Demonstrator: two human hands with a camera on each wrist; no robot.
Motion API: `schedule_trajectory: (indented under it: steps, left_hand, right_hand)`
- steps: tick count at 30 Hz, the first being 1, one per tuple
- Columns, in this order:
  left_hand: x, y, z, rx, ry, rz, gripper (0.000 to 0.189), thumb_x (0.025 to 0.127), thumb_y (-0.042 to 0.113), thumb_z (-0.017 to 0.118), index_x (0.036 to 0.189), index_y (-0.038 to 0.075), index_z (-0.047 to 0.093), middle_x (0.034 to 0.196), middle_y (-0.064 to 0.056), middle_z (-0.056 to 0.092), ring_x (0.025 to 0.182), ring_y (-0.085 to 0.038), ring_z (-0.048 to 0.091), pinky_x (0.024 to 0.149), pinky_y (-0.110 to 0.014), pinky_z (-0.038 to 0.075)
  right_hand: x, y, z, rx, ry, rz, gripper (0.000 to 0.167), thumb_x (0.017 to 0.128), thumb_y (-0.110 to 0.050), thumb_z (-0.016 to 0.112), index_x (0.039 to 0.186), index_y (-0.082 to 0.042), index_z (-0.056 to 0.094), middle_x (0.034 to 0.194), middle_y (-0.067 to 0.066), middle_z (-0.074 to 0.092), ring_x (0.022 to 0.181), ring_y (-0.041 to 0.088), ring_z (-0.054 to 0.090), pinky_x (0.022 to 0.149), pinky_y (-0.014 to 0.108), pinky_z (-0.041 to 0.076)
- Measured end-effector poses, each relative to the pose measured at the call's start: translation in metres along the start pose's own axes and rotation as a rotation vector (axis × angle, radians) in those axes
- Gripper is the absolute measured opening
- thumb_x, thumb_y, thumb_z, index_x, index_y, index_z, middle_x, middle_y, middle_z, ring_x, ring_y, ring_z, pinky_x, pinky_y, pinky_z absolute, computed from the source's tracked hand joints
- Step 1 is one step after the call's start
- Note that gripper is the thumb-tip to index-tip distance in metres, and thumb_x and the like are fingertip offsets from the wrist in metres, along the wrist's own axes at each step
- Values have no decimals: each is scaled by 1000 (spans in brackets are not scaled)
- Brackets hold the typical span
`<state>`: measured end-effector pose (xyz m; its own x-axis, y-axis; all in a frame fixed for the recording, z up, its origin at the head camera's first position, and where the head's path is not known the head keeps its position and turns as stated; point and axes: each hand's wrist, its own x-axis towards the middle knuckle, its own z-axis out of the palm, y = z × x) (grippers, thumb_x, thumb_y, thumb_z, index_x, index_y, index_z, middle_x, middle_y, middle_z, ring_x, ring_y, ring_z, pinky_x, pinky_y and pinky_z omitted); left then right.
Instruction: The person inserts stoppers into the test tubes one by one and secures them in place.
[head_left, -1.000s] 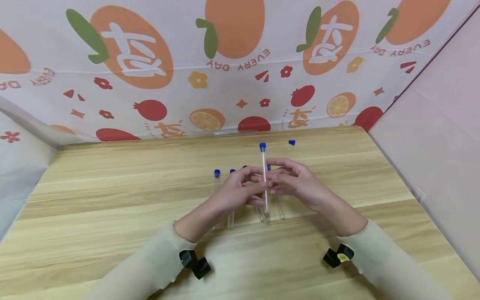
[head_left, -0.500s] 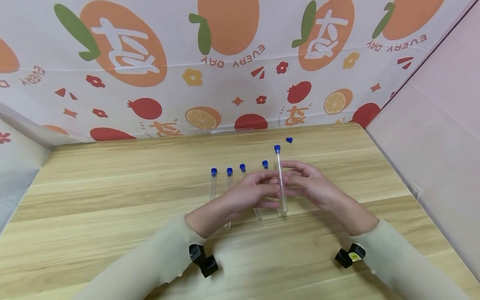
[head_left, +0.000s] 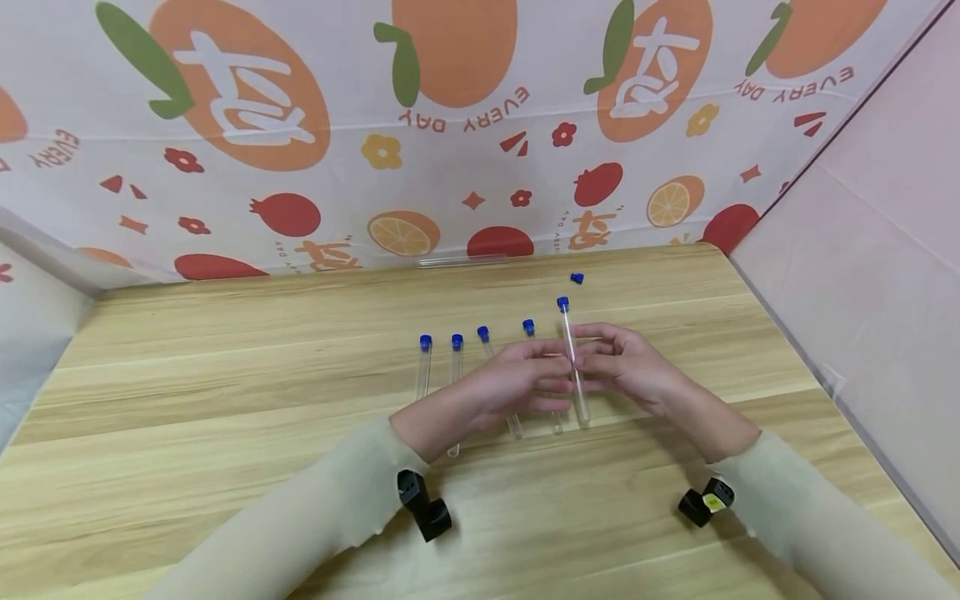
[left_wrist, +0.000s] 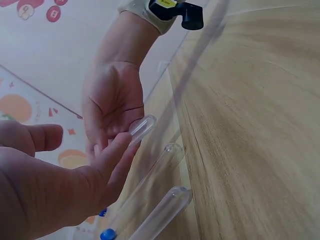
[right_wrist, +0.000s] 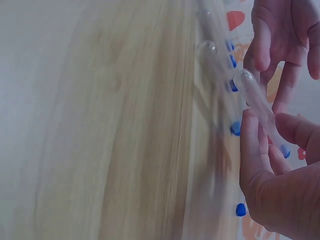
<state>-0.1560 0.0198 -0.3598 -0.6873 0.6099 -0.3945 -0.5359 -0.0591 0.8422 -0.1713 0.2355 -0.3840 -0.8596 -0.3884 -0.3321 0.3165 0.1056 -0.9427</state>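
Note:
My right hand (head_left: 630, 367) pinches a clear test tube (head_left: 577, 375) with a blue cap between thumb and fingers. The tube leans slightly over the table, its rounded end toward me. Close by on its left, my left hand (head_left: 510, 387) has its fingers extended toward the tube; in the left wrist view its thumb stands apart from them. Whether the left fingertips touch the tube is unclear. Under and beside the left hand several capped test tubes (head_left: 456, 367) lie in a row, partly hidden by that hand and forearm.
A loose blue cap (head_left: 577, 277) lies toward the back right of the wooden table (head_left: 225, 400). At the back edge, against the fruit-print cloth (head_left: 442, 183), lies clear tubing or a tube without a visible cap (head_left: 462, 262).
Both hands have moved right with the capped test tube, clear of the blue caps in the row. The tube has tilted, its cap end now leaning left. The head view has shifted slightly.

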Motion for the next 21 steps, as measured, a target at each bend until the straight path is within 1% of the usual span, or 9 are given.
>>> schedule_trajectory:
  steps: [2,5,8,13,17,21]
  left_hand:
    - [4,0,-1,-20,-7,-6,48,103,15,53,146,-1,40,134,-21,54,122,-37,56,98,-43,54]
    - [8,1,-4,-57,-11,-20,45,105,24,51,143,-1,45,135,-21,52,124,-39,56,97,-42,55]
    - [9,2,-5,-82,-15,-25,49,106,34,47,144,2,44,138,-23,48,127,-42,53,96,-43,55]
    - [8,3,-6,-119,-23,-39,64,105,44,45,152,4,31,146,-27,40,134,-46,45,100,-46,52]
    - [8,4,-6,-126,-34,-49,70,105,48,44,156,4,23,151,-29,35,137,-47,41,103,-48,50]
    - [8,2,-7,-119,-68,-60,73,105,48,42,158,6,15,155,-32,28,141,-49,34,103,-49,50]
  right_hand:
    - [1,0,-2,-31,14,8,52,99,0,56,148,-3,40,117,13,65,104,23,68,92,44,57]
    - [3,0,-4,-90,30,17,51,98,0,58,147,-2,42,113,15,64,100,24,68,89,42,58]
    - [5,0,-5,-140,34,22,51,97,0,59,145,0,43,112,18,62,97,25,68,87,42,59]
    - [10,2,-6,-196,31,35,53,96,-1,62,145,0,43,114,20,60,93,25,68,83,40,60]
    - [13,3,-6,-217,27,48,54,95,0,63,144,0,43,112,20,60,89,25,68,80,38,61]
    - [14,6,-5,-242,11,50,53,94,2,62,144,1,42,110,21,61,87,26,68,78,38,62]
